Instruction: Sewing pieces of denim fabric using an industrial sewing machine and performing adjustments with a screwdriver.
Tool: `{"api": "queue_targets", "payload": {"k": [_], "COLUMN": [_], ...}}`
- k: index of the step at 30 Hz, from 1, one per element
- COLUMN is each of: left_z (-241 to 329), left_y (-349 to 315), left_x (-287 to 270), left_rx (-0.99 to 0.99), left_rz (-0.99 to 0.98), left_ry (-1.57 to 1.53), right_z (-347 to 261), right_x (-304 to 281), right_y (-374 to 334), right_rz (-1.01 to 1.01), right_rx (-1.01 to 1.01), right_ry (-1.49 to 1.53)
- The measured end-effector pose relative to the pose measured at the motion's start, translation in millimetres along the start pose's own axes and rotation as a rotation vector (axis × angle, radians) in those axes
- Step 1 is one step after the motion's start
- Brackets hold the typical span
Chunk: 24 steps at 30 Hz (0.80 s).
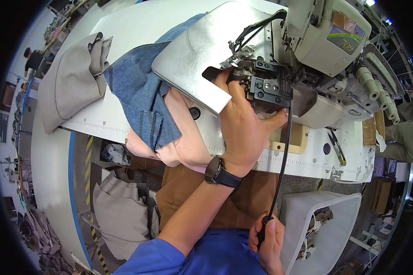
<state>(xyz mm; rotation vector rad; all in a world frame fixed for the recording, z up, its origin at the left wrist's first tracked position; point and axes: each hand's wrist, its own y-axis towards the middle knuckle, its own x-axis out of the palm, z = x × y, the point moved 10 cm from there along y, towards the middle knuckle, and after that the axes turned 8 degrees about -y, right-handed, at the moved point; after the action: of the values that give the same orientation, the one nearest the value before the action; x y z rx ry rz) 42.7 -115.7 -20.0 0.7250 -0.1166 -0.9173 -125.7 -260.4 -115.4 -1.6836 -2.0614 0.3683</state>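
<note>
My left hand [243, 123], with a dark watch on its wrist, reaches up to the metal bed block [266, 87] of an industrial sewing machine [330, 41]. Its fingers curl against the block's left side and the thumb lies along the lower right; some fingertips are hidden. Low in front of my body, my right hand [270, 238] is closed around the black handle of a long thin black rod [283, 165]. That rod runs up past my left thumb to the right end of the block, where its tip cannot be made out. Blue denim [137, 87] lies left of the metal plate [192, 50].
Peach fabric [183, 128] hangs over the table edge beneath the denim. Grey-beige fabric [71, 87] is piled farther left, with more [121, 215] below. Thread snips [337, 147] lie on the right of the table. A white bin [348, 220] with scraps stands at lower right.
</note>
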Motion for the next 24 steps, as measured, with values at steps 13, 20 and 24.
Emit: {"api": "queue_targets", "payload": {"k": [13, 20, 24], "left_z": [10, 8, 10], "left_y": [-2, 5, 7], "left_x": [-1, -1, 1], "left_rx": [0.086, 0.063, 0.071], "left_rz": [0.085, 0.063, 0.057], "left_ry": [0.051, 0.030, 0.062], "right_z": [1, 3, 3], "right_x": [-1, -2, -3], "right_y": [-5, -8, -9], "right_rz": [-0.062, -0.082, -0.059], "right_rx": [-0.008, 0.007, -0.010], "right_ry": [0.059, 0.064, 0.024]}}
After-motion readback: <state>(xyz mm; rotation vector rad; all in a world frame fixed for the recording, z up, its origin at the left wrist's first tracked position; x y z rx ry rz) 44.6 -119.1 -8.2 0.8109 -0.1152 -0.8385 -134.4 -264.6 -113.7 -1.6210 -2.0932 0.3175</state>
